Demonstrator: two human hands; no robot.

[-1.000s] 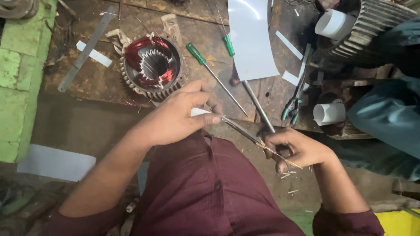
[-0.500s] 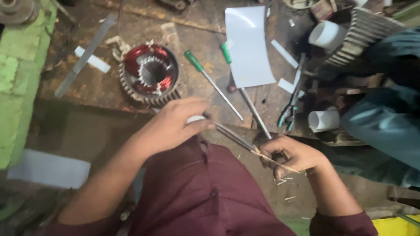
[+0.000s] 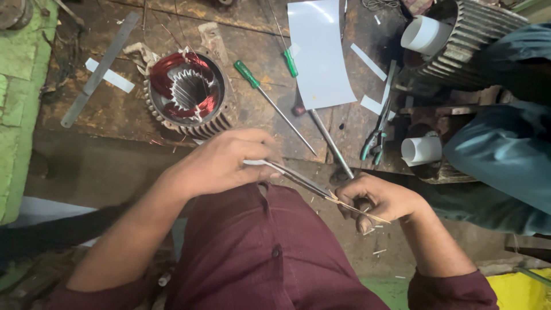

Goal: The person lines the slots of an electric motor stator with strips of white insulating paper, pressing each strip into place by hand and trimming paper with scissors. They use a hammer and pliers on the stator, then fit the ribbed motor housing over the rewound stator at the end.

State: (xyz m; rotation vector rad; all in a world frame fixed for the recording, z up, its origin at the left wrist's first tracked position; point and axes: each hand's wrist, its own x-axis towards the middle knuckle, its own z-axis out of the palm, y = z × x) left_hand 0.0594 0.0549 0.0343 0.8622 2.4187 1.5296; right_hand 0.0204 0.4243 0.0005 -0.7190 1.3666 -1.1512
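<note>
The worn wooden desk (image 3: 115, 109) fills the upper part of the view, stained dark and scattered with scraps. At its top right lies a big ribbed motor housing (image 3: 476, 40) with a roll of white paper (image 3: 423, 34) tucked in its mouth; a second, smaller paper roll (image 3: 422, 150) sits below it. A sleeve of blue-grey cloth (image 3: 505, 155), belonging to another person, crosses the right edge. A white sheet of insulating paper (image 3: 321, 57) lies flat near the top middle. Left of it stands a motor stator (image 3: 186, 95) with finned casing and red copper windings around its toothed bore. A flat steel ruler (image 3: 100, 69) lies slanted at the far left, crossing a white paper strip (image 3: 110, 75). Two green-handled screwdrivers lie between stator and sheet: the long one (image 3: 275, 106) points down to the right, the shorter one (image 3: 315, 103) runs past the sheet's lower edge. Green-handled pliers (image 3: 376, 138) rest just right of them.

Below the desk edge, over the maroon shirt, the left hand (image 3: 224, 163) has its fingers (image 3: 252, 146) curled shut around the near end of a pair of long slim scissors (image 3: 295, 177), or so the two thin metal blades suggest. The blades reach down-right to the right hand (image 3: 381, 201), whose fingers (image 3: 350, 192) pinch closed on a thin pale sliver (image 3: 359, 210), probably a bamboo or paper wedge, held touching the blade tips
</note>
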